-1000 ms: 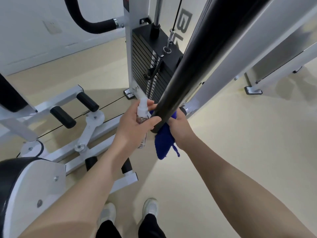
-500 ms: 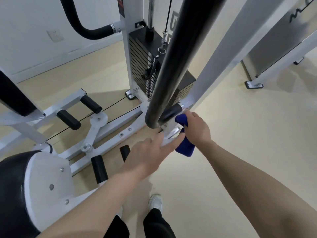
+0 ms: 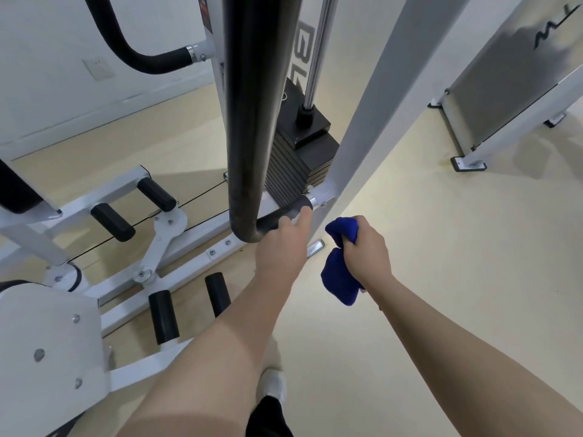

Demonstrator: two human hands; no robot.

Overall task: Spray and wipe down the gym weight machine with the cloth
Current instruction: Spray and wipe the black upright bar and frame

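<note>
The gym weight machine has a white frame (image 3: 362, 121), a black weight stack (image 3: 299, 165) and a thick black padded bar (image 3: 249, 121) that bends at its lower end. My left hand (image 3: 280, 250) reaches to that bend, fingers against the short horizontal part of the bar. A pale bit of the spray bottle (image 3: 295, 217) shows between the fingers; the rest is hidden under the hand. My right hand (image 3: 366, 247) grips a bunched blue cloth (image 3: 339, 279) just right of the frame upright, off the machine, with the cloth hanging below the fist.
Black foam rollers (image 3: 157, 190) and white base rails (image 3: 189, 257) lie low on the left, with a white-shelled seat part (image 3: 50, 342) at bottom left. A second machine (image 3: 504, 96) stands at the right. Beige floor (image 3: 441, 263) spreads between them. My shoe (image 3: 274, 386) is below.
The view has swung so the black bar now stands upright. My left hand moved up to the bar's lower bend. My right hand drew the cloth off the bar and away to the right.
</note>
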